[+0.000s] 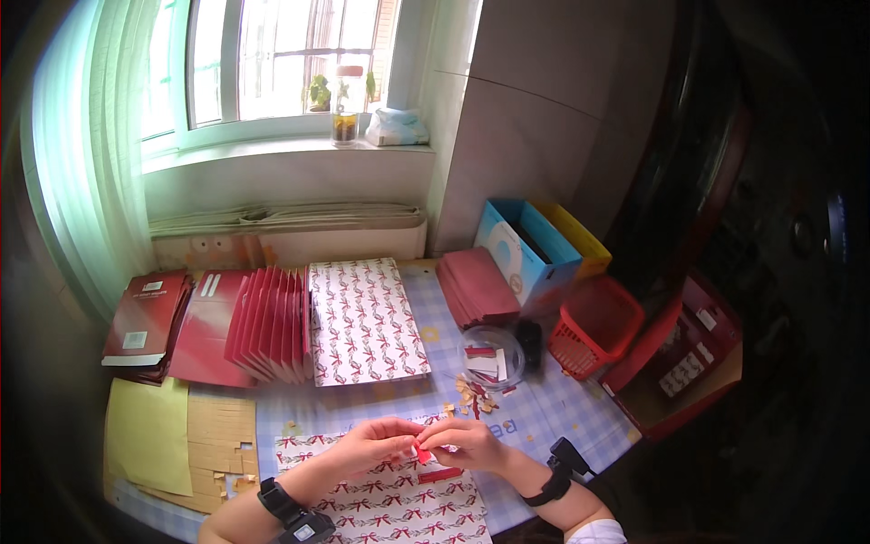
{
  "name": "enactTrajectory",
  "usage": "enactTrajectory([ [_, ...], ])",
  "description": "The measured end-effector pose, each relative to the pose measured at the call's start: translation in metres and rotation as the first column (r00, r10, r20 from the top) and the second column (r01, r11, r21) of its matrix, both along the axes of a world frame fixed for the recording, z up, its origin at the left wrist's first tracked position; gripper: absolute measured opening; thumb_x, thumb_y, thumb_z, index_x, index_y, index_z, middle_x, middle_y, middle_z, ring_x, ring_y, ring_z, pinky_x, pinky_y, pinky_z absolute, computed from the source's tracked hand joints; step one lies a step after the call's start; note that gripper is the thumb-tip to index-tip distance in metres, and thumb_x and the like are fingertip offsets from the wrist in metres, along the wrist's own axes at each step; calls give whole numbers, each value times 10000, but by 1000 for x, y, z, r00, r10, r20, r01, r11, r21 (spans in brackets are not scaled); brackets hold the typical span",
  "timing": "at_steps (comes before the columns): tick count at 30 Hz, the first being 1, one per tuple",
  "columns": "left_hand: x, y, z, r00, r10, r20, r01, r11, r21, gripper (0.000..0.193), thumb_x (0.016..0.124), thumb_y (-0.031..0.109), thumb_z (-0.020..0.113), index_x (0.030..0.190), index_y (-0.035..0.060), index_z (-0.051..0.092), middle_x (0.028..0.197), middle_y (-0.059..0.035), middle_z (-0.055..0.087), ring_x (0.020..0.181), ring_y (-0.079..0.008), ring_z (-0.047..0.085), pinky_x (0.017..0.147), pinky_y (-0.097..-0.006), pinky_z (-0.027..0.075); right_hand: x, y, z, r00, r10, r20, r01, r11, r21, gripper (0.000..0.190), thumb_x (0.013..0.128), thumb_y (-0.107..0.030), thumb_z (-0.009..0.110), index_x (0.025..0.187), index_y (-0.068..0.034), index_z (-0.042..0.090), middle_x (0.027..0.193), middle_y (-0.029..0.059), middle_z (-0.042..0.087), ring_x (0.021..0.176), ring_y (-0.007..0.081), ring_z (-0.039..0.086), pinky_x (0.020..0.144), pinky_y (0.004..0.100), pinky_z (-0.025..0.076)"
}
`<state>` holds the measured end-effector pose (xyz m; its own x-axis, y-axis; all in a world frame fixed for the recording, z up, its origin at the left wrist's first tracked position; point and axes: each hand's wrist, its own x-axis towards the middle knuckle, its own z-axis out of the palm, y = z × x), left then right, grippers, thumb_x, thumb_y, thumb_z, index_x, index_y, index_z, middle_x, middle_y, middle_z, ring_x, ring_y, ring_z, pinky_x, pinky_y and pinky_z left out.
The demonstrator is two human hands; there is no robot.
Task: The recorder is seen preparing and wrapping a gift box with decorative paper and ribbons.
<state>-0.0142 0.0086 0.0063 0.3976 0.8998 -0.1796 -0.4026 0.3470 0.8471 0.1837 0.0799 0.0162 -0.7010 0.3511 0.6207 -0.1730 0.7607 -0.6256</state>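
Observation:
My left hand (pixel 372 445) and my right hand (pixel 469 443) meet in front of me, fingertips together on a small red piece (pixel 422 454) with a bit of white at its edge. Whether it is paper, tape or ribbon is too small to tell. Beneath both hands lies a white sheet or folder (pixel 380 506) printed with red bows and green garlands, its near part cut off by the frame. A short red strip (pixel 440 475) rests on it, just below my right fingers. Black bands with small devices circle both wrists.
Beyond stand fanned red folders (pixel 272 326), a second bow-printed folder (pixel 363 323) and stacked red envelopes (pixel 476 285). A clear round tub (pixel 489 333) holds strips, with tan scraps (pixel 465 398) before it. Rightward are a red basket (pixel 588 340) and a blue box (pixel 537 272); perforated tan card (pixel 217 425) lies left.

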Motion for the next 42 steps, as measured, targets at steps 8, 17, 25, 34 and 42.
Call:
enactTrajectory([
  [8,-3,4,1,959,282,11,-277,949,-153,78,820,-18,602,862,-31,539,849,-143,612,757,-178,639,671,-254,553,8,10,0,951,-243,192,294,903,-314,166,757,-40,649,923,-33,654,859,81,633,810,182,608,665,284,503],
  [17,4,1,8,966,257,-40,-260,958,-121,90,835,-3,589,876,-44,521,879,-171,619,816,-212,649,699,-255,558,-1,5,0,950,-279,144,251,950,186,203,696,-132,725,892,-101,684,843,30,636,772,210,585,708,315,465],
  [25,5,2,6,938,279,-205,-284,959,5,122,862,58,575,933,-40,553,848,-98,624,761,-139,626,628,-224,525,6,11,1,922,-285,261,242,953,184,191,706,-168,714,881,-95,686,829,32,617,810,212,567,733,329,450],
  [34,3,1,-4,691,507,-516,-271,843,465,126,832,102,594,904,4,627,725,-56,631,621,-73,570,553,-221,464,12,10,-3,889,-256,380,234,967,104,171,715,-167,707,868,-91,689,811,37,604,803,220,555,734,318,443],
  [42,2,-1,-4,658,519,-545,-256,836,486,134,825,111,595,905,8,627,718,-74,630,590,-100,576,547,-238,465,10,14,-9,893,-170,416,224,971,-83,189,728,-172,701,877,-58,677,824,69,632,773,215,587,685,296,467],
])
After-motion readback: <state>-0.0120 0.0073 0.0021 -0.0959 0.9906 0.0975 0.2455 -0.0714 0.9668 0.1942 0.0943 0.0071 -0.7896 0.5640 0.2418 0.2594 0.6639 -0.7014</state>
